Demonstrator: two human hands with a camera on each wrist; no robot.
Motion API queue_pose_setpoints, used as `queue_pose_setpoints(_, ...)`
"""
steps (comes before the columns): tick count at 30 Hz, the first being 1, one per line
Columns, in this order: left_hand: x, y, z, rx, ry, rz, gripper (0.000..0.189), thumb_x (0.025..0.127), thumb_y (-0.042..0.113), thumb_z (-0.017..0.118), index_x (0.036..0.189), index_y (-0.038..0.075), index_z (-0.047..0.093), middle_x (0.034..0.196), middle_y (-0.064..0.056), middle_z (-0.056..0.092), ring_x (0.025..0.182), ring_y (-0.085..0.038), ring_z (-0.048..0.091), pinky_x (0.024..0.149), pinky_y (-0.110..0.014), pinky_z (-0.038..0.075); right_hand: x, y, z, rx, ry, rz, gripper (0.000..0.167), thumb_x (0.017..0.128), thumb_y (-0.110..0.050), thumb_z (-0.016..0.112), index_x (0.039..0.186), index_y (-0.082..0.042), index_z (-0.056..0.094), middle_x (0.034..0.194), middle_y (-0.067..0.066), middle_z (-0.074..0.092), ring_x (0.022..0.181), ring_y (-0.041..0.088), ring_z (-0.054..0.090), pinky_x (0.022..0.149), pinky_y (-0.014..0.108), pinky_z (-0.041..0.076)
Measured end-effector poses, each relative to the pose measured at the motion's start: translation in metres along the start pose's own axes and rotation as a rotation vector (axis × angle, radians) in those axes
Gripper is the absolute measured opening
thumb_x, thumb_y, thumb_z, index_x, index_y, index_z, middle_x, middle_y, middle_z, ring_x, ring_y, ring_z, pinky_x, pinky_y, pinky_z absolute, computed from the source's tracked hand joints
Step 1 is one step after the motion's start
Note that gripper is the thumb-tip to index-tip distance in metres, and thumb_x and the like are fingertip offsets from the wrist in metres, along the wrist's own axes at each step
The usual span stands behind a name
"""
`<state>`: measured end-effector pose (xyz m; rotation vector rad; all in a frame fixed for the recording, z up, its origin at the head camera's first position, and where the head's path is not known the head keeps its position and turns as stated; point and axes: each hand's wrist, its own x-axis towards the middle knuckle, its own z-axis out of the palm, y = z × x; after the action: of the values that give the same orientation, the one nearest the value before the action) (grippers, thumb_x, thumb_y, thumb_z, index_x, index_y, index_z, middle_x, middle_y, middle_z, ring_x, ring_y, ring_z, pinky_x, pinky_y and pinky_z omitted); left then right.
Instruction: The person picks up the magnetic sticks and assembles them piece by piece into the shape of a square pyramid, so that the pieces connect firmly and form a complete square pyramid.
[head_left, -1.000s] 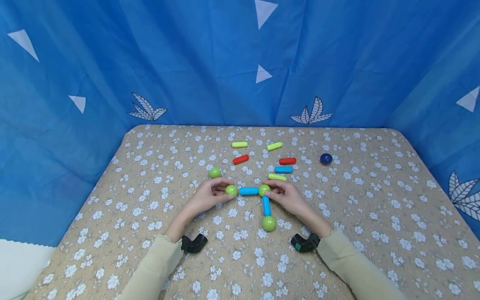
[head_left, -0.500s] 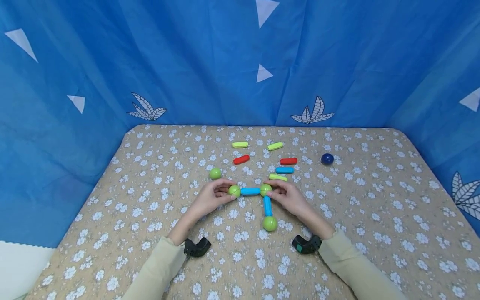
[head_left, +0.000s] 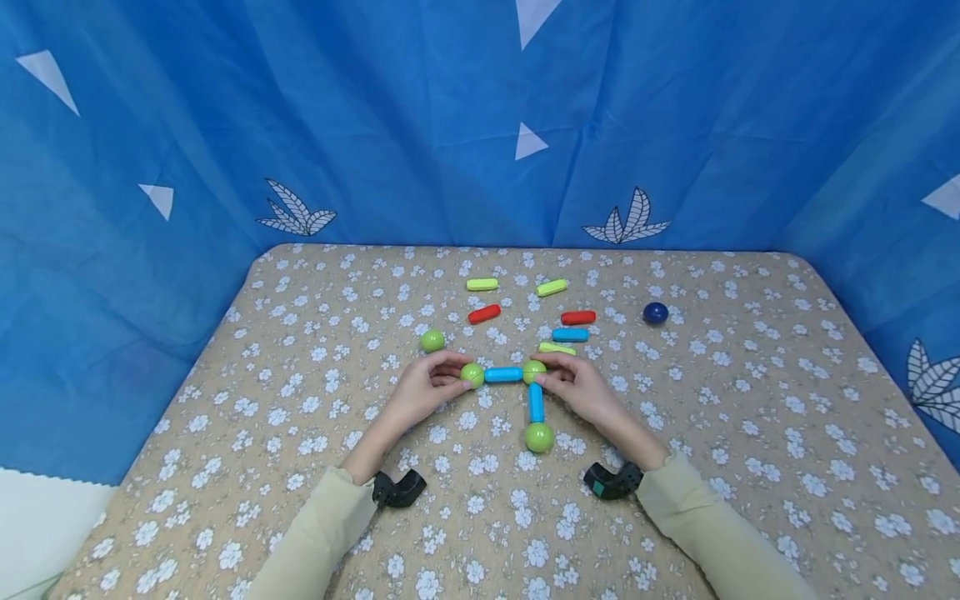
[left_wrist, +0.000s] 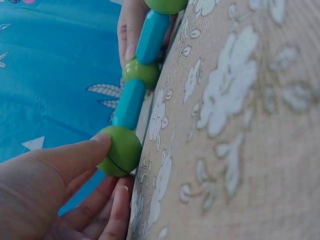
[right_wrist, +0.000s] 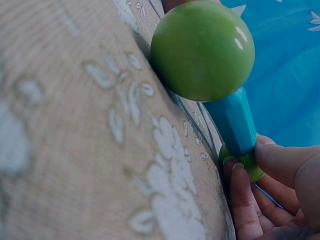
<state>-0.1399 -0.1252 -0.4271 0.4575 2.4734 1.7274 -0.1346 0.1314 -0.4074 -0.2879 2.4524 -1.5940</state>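
- Blue cloth curtain (head_left: 480, 108) with white triangles and leaf prints fills the back; we see its upper part cut off by the frame.
- Beige floral tablecloth (head_left: 300, 467) lies below, blurred close up in both wrist views.
- Pale long fabric sleeves (head_left: 311, 533) run out of frame at the bottom, so we lose the upper arms.
- Our left hand (head_left: 423, 392) pinches a glossy green end ball (head_left: 472, 375) between thumb and fingers.
- Our right hand (head_left: 588, 392) pinches a glossy green corner ball (head_left: 534, 372), mostly hidden by fingers and rod in the right wrist view.
- Between those balls, touching both, lies a blue faceted rod (head_left: 503, 375); a second blue rod (head_left: 536, 403) runs from the corner toward us to a green near ball (head_left: 539, 437), cut off in the left wrist view.
- Black curved wrist devices (head_left: 400, 489) sit at both cuffs, details too small for us.
- Beyond the left hand we find a loose green ball (head_left: 432, 340); far right, a dark blue ball (head_left: 656, 313).
- Loose short rods lie behind: two red (head_left: 484, 314), one blue (head_left: 570, 335), three yellow-green (head_left: 482, 285), the nearest partly behind our right hand.
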Motion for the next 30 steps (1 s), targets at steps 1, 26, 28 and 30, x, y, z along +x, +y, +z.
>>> queue_pose_setpoints(1, 0.000, 0.000, 0.000, 0.010, 0.008, -0.002, 0.032, 0.080, 0.001, 0.073, 0.111, 0.002, 0.065, 0.099, -0.007, 0.064, 0.088, -0.019, 0.061, 0.075, -0.026, 0.051, 0.002, 0.005, 0.000, 0.000, -0.002, 0.000, 0.036, 0.092, -0.009, 0.060, 0.125, 0.005, 0.055, 0.098, 0.012, 0.061, 0.073, 0.020, 0.052, 0.056, 0.024, 0.040)
queue_pose_setpoints(26, 0.003, 0.000, 0.004, 0.029, 0.081, -0.039, 0.032, 0.080, 0.004, 0.073, 0.111, -0.001, 0.064, 0.096, -0.008, 0.064, 0.085, -0.018, 0.061, 0.073, -0.025, 0.051, 0.007, 0.021, 0.001, -0.028, 0.019, -0.051, 0.034, 0.090, -0.014, 0.064, 0.123, -0.002, 0.060, 0.108, 0.010, 0.061, 0.078, 0.017, 0.057, 0.062, 0.027, 0.047)
queue_pose_setpoints(28, 0.002, 0.000, 0.004, 0.021, 0.083, -0.045, 0.032, 0.081, 0.003, 0.073, 0.111, -0.001, 0.064, 0.096, -0.009, 0.064, 0.086, -0.020, 0.061, 0.074, -0.025, 0.051, 0.007, 0.021, 0.001, -0.021, 0.022, -0.050, 0.035, 0.090, -0.014, 0.064, 0.122, -0.002, 0.060, 0.109, 0.010, 0.061, 0.078, 0.017, 0.057, 0.062, 0.027, 0.047)
queue_pose_setpoints(30, 0.002, 0.000, 0.004, 0.015, 0.083, -0.047, 0.033, 0.081, 0.003, 0.073, 0.111, -0.002, 0.063, 0.097, -0.010, 0.064, 0.087, -0.022, 0.061, 0.074, -0.026, 0.052, 0.007, 0.021, 0.001, -0.014, 0.023, -0.045, 0.035, 0.090, -0.014, 0.064, 0.123, -0.002, 0.060, 0.110, 0.010, 0.061, 0.078, 0.017, 0.057, 0.062, 0.027, 0.047)
